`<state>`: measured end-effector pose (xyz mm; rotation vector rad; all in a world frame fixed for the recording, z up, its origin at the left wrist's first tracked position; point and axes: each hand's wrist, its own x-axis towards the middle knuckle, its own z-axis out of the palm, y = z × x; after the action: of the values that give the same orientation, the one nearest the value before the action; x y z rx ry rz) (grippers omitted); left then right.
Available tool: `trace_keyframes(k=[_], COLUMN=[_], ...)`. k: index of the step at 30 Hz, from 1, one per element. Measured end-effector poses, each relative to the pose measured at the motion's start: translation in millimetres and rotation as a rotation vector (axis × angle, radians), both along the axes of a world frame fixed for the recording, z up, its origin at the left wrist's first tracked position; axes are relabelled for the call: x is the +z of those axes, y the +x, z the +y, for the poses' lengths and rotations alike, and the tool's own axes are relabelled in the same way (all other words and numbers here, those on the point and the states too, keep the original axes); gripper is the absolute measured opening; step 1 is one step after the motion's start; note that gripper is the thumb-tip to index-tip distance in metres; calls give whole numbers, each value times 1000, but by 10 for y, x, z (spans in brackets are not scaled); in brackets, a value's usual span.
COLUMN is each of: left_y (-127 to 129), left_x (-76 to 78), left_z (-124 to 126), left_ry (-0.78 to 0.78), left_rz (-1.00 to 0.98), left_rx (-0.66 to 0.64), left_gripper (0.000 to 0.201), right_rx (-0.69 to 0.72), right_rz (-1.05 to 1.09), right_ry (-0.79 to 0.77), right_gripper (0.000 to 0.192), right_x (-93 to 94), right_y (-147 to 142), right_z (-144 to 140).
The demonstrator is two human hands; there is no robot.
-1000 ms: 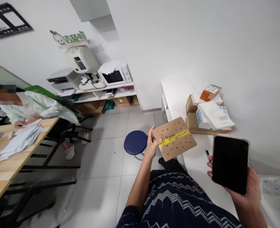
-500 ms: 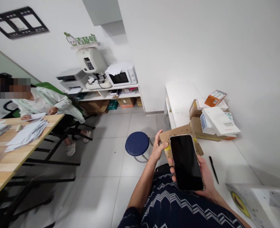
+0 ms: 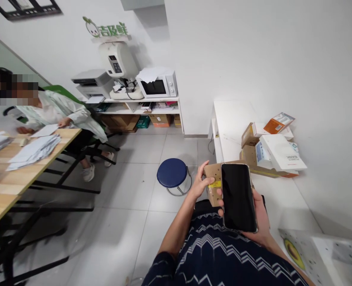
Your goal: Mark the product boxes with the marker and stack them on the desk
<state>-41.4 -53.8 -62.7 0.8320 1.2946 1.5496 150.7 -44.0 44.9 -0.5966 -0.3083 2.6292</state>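
A smartphone (image 3: 238, 198) with a dark screen lies in my right hand (image 3: 262, 216), its fingertips curled round the left edge. Behind the phone, my left hand (image 3: 201, 182) grips the left side of a brown cardboard box (image 3: 214, 174), thumb on the near face close to a strip of yellow tape. Small dark holes or dots mark the cardboard. Much of the box is hidden by the phone.
A white shelf table (image 3: 232, 115) on my right carries a pile of small boxes (image 3: 279, 149). A blue round stool (image 3: 172, 172) stands ahead on the tiles. Left, a seated person (image 3: 59, 113) handles papers at a wooden table (image 3: 68, 137). A microwave (image 3: 158, 85) sits on the far shelf.
My view has shifted slightly. The phone has turned more upright and covers more of the box. The seated person's hands have moved over the papers. Both my grips stay the same.
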Motion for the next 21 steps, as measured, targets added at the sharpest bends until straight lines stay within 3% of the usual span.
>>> trace_keyframes(k=[10,21], left_y=[95,152], left_x=[8,7], left_z=[-22,-51], left_ry=[-55,-15], left_rz=[30,45], left_rx=[-46,-66], left_gripper=[73,68], right_rx=[91,118], right_rz=[43,-12], right_ry=[6,39], right_gripper=[57,55], right_x=[12,-54], right_y=[-2,50], right_z=[-118,-171])
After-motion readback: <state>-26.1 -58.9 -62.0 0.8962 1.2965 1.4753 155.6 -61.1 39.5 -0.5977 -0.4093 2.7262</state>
